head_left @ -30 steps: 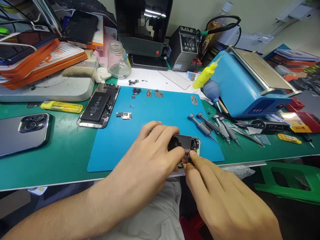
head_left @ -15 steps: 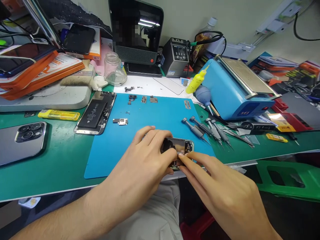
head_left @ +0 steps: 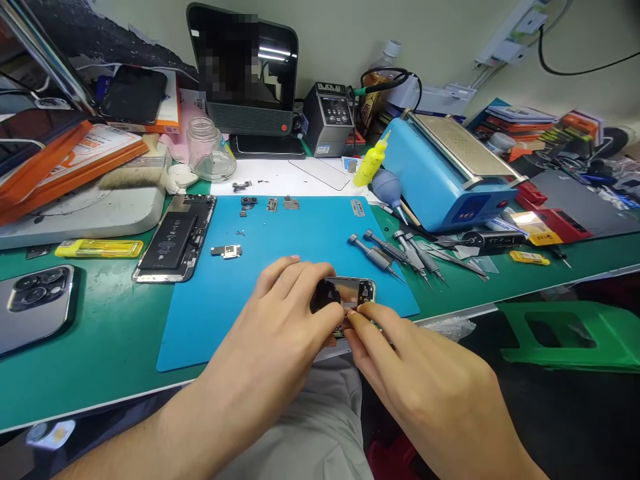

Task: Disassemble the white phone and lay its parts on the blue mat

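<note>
An opened phone housing (head_left: 353,291) with its inside showing sits at the front edge of the blue mat (head_left: 200,327). My left hand (head_left: 287,317) is wrapped round its left end, thumb across the inside. At the housing's lower middle, my right hand (head_left: 415,360) has its fingertips pinched together beside my left thumb; whatever they pinch is too small or hidden to make out. Farther up the mat lie a small metal-covered board (head_left: 227,251), a camera module (head_left: 248,203) and small metal brackets (head_left: 291,203). Another opened phone with a black battery (head_left: 170,241) overlaps the mat's left edge.
Several grey screwdrivers (head_left: 373,255) and tweezers (head_left: 457,259) lie right of the hands. Behind them are a blue heating machine (head_left: 425,180), a blower bulb (head_left: 386,187) and a yellow bottle (head_left: 371,160). At left lie a phone (head_left: 37,307) and a yellow case (head_left: 100,249); a glass jar (head_left: 210,153) stands behind.
The whole view has shifted, so the bench items appear farther left and mostly a little lower. Both hands keep nearly the same hold at the phone housing.
</note>
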Motion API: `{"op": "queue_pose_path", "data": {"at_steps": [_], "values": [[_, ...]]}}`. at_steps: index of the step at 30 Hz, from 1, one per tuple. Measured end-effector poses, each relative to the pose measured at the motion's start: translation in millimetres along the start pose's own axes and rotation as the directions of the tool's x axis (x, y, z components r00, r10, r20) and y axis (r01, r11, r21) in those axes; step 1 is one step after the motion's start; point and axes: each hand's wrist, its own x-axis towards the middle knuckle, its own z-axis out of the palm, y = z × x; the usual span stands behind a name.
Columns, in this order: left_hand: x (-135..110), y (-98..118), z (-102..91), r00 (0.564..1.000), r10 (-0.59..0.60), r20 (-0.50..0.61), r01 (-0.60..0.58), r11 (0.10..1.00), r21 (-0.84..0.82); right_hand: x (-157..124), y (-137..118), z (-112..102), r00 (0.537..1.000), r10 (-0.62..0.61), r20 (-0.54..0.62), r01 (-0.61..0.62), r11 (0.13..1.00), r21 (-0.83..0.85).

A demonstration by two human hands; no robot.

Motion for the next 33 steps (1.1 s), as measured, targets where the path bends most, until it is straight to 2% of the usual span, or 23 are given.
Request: {"op": "queue_pose_path", "data": {"at_steps": [12,21,25,30,33], "values": [[0.5,-6.6,1.0,0.999,0.025,0.026,-0.024,0.999,-0.028,-4.9,2.3,8.7,0.999,0.037,-0.023,-0.035,0.996,0.086],[-0.2,-9.3,4.1,0.999,0.018,0.033,-0.018,1.0,-0.019,-4.7,9.6,6.7,0.986,0.161,0.053,-0.169,0.927,0.334],[-1.1,-8.9,3.7,0.999,0.008,0.038,-0.007,1.0,-0.022,-1.6,13.2,8.3,0.967,0.208,0.147,-0.253,0.856,0.451],[-1.1,-9.6,4.2,0.999,0.01,0.052,-0.008,0.999,-0.034,8.0,22.5,7.5,0.91,0.258,0.324,-0.409,0.683,0.606],[-1.3,-10.5,4.7,0.998,0.022,0.059,-0.019,0.999,-0.038,15.7,27.7,5.7,0.884,0.259,0.389,-0.461,0.617,0.638]]}}
